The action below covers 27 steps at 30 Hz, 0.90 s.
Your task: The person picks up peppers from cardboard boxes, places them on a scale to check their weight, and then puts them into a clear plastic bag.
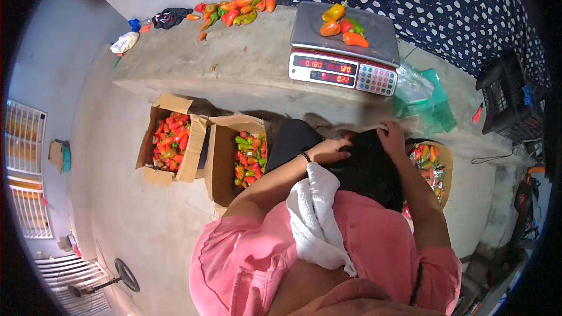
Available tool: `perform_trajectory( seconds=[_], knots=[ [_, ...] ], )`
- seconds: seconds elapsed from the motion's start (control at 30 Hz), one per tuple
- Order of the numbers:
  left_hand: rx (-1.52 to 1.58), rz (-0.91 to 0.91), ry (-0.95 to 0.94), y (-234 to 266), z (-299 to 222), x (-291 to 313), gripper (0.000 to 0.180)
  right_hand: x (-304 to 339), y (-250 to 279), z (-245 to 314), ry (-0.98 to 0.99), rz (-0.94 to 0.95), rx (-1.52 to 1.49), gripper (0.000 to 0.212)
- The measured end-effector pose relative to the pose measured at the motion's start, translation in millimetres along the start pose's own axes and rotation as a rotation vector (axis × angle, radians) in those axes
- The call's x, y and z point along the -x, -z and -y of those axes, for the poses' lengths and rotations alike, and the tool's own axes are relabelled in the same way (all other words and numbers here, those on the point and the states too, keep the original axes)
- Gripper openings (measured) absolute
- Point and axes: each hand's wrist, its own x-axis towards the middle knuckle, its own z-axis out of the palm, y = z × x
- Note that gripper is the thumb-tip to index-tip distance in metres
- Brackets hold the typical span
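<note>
My left hand [330, 151], a dark bracelet at its wrist, is over my lap with its fingers bent inward. Opposite it, my right hand [392, 138] has its fingers and thumb drawn together at the edge of the dark material. Black material [366, 167] lies between the two hands; whether it is clothing or a bag I cannot make out. What the fingertips hold, if anything, is hidden or too small to name. Beyond the hands, a digital scale [342, 70] bears several peppers [345, 26], orange, yellow, green and red, on its metal plate.
Two cardboard boxes [219, 155] of peppers stand to my left. Another container of peppers [427, 167] is at my right. Loose peppers [237, 10] lie on the concrete ledge [234, 61]. Clear green plastic bags [430, 99] hang over its edge, near a black crate [512, 96].
</note>
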Motion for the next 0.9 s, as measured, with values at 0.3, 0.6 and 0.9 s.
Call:
perform_trajectory(
  seconds=[0.3, 0.6, 0.9],
  knots=[
    [0.184, -0.034, 0.028, 0.4, 13.8, -14.4, 0.045, -214.6, 25.4, 57.3, 0.076, -0.51, -0.212, 0.022],
    [0.48, -0.042, 0.109, -1.9, 27.6, -20.6, 0.043, -288.2, 54.3, 106.3, -0.458, -0.013, 0.033, 0.042],
    [0.697, 0.035, 0.249, 2.6, 12.8, -22.3, 0.04, -321.7, 51.0, 35.4, -0.358, -0.076, -0.188, 0.03]
  ],
)
